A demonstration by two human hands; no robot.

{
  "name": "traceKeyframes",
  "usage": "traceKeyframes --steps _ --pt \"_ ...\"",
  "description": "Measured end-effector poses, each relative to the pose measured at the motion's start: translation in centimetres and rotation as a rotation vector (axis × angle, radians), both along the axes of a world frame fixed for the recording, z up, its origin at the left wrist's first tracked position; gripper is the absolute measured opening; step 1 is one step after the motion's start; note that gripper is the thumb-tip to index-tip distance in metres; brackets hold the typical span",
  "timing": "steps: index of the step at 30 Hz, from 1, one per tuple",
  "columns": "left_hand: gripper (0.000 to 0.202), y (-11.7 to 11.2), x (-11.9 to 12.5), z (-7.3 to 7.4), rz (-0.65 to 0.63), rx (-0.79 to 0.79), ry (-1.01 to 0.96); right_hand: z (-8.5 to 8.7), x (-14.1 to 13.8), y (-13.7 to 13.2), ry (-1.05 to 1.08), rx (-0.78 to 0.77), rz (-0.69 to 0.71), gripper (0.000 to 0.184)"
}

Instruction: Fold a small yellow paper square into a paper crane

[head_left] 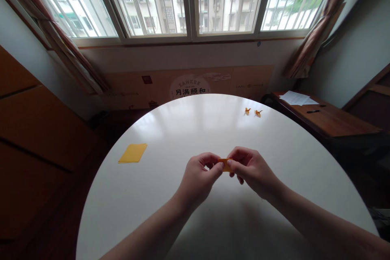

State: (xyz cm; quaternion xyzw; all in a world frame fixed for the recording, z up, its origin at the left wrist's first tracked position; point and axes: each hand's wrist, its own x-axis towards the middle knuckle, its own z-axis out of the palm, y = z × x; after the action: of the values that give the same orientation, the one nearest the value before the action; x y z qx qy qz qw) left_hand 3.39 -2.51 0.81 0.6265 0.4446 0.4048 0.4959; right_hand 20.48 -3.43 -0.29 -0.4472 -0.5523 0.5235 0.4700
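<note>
Between my two hands is a small folded piece of orange-yellow paper [225, 165], raised over the table. My left hand [201, 174] pinches its left side, thumb on the near face. On the right side, my right hand [254, 170] grips it the same way, with its lower fingers curled beneath. Fingers and thumbs cover much of the paper, so its full folded shape is hidden. Farther back on the right stand two small folded paper cranes [247, 111] of the same colour. To the left lies a stack of square yellow paper sheets [133, 153].
The white round table [146, 203] spreads under my arms. Beyond its far edge are a printed panel [122, 85] and a barred window [158, 4]. A wooden side table [341, 120] with white papers [297, 98] stands at the right; an orange-brown cabinet [36, 126] is at the left.
</note>
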Motion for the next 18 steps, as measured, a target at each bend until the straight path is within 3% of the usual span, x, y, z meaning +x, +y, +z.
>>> traceKeyframes --steps 14,18 --pt "0.015 -0.5 0.4 0.3 0.015 -0.027 -0.040 -0.2 -1.2 -0.2 0.103 0.071 -0.101 0.012" --pt "0.015 -0.3 0.4 0.2 0.028 -0.112 -0.115 -0.3 -0.8 -0.1 0.082 0.033 -0.063 0.018"
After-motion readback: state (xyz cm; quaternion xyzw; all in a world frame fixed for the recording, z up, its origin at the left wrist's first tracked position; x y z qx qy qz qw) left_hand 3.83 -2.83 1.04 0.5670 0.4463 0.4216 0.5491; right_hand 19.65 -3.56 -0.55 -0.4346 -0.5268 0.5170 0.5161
